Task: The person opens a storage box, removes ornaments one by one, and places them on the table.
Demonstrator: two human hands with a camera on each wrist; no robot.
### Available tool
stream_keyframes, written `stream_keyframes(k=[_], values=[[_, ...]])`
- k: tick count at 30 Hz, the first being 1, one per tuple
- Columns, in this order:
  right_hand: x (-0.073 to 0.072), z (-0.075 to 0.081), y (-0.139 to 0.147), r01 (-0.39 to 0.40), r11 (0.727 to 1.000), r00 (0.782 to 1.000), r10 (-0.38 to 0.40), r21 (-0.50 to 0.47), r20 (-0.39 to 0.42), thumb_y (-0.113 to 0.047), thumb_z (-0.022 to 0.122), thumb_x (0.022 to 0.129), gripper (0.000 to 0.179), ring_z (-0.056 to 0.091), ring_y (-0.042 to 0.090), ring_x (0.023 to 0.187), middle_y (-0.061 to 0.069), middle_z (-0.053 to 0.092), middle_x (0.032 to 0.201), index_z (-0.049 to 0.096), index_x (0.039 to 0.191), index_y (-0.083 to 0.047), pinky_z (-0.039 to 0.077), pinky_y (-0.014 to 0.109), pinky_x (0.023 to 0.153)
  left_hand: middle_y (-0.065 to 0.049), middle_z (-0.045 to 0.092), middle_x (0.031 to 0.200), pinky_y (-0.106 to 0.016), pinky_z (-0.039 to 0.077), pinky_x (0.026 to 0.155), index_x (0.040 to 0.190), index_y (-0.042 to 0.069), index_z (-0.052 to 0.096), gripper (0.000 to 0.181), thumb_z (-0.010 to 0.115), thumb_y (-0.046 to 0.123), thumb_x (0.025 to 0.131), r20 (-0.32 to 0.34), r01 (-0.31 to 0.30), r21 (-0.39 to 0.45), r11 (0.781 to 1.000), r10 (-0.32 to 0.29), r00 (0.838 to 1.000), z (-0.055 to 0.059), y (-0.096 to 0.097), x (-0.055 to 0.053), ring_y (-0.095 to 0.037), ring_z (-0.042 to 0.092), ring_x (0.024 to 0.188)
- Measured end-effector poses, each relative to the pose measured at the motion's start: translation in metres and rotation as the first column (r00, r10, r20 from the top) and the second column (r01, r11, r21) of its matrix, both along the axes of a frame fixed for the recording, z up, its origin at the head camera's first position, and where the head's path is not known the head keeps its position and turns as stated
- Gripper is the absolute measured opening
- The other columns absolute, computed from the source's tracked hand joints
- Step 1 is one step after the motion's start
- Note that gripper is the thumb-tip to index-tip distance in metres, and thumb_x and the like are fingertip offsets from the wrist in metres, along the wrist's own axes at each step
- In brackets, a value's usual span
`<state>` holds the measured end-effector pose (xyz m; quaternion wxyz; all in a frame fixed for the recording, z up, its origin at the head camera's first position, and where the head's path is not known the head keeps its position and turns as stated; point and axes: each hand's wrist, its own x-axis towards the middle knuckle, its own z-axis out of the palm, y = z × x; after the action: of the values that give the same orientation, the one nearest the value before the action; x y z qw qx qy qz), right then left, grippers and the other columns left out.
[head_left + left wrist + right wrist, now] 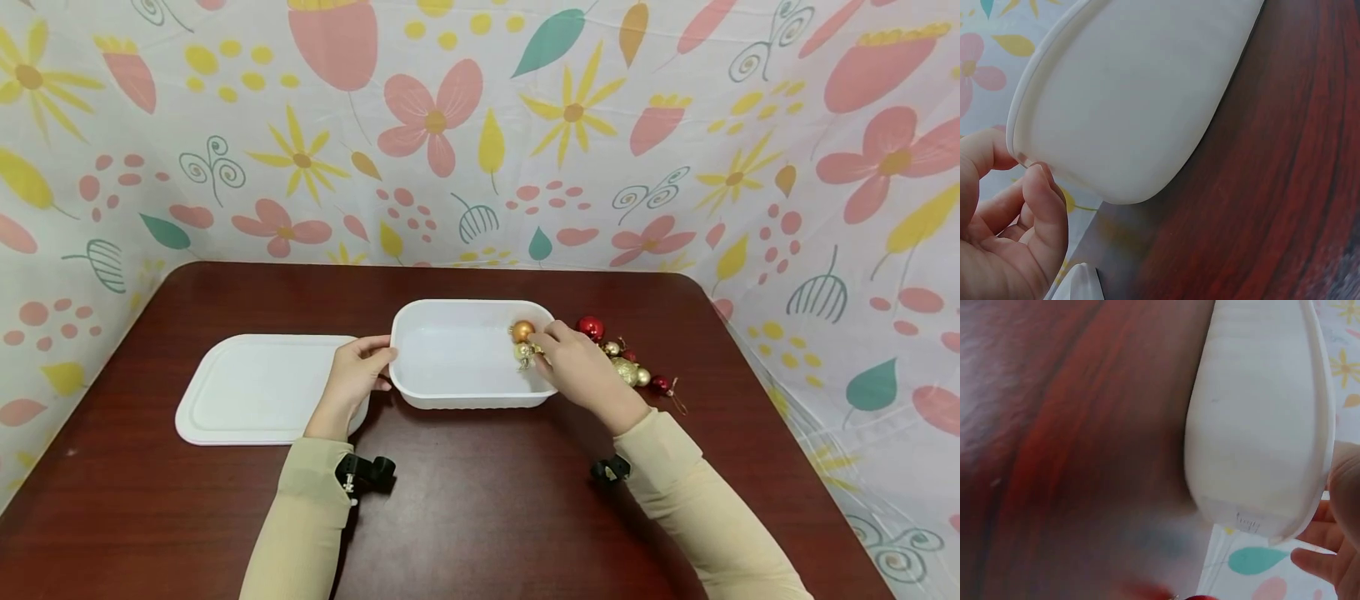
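Observation:
A white plastic container stands on the table with its open top up. My left hand pinches its left rim between thumb and fingers. Over the right end, my right hand reaches inside and pinches a small gold ornament at the fingertips. An orange-gold bauble and a pale gold bauble lie in the container beside those fingertips. In the right wrist view the container wall hides the ornaments inside, and some fingers show beyond the rim.
To the left lies a flat white lid, its right part behind my left hand. Right of the container, several ornaments are grouped, among them a red bauble and a gold one. A patterned cloth hangs behind the dark wooden table.

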<state>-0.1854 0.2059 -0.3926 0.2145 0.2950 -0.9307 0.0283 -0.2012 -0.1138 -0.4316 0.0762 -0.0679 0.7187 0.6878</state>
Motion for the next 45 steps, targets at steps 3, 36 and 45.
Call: stream_keyframes(k=[3,36,45], values=[[0.001,-0.002,0.004,0.002,0.999,1.0,-0.003,-0.04,-0.018,-0.012,0.067,0.085,0.031,0.057,0.028,0.072,0.015,0.057,0.095,0.066,0.114,-0.005,0.053,0.04,0.066,-0.005,0.059,0.085,-0.017,0.051,0.048,0.123,0.0,0.059,0.036,0.059,0.011,0.089,0.001,0.0,0.003,1.0,0.0,1.0,-0.001,0.0,0.0,-0.007,0.058,0.057],[0.03,-0.004,0.074,0.24,0.845,0.969,-0.177,-0.477,0.174,-0.012,0.06,0.092,0.02,0.058,0.03,0.093,0.015,0.058,0.102,0.056,0.109,-0.002,0.053,0.047,0.075,-0.005,0.059,0.088,-0.018,0.052,0.049,0.125,0.002,0.058,0.037,0.059,0.014,0.09,0.015,0.012,-0.009,1.0,-0.012,1.0,0.002,-0.002,0.001,-0.006,0.059,0.059],[0.038,-0.005,0.102,0.363,0.791,0.932,-0.311,-0.492,0.188,-0.017,0.061,0.092,0.019,0.064,0.029,0.088,0.013,0.065,0.096,0.061,0.106,-0.004,0.049,0.031,0.066,-0.006,0.06,0.088,-0.018,0.052,0.049,0.125,0.0,0.058,0.038,0.06,0.014,0.09,0.016,0.016,-0.003,1.0,-0.016,1.0,0.002,-0.002,0.001,-0.007,0.058,0.059]])
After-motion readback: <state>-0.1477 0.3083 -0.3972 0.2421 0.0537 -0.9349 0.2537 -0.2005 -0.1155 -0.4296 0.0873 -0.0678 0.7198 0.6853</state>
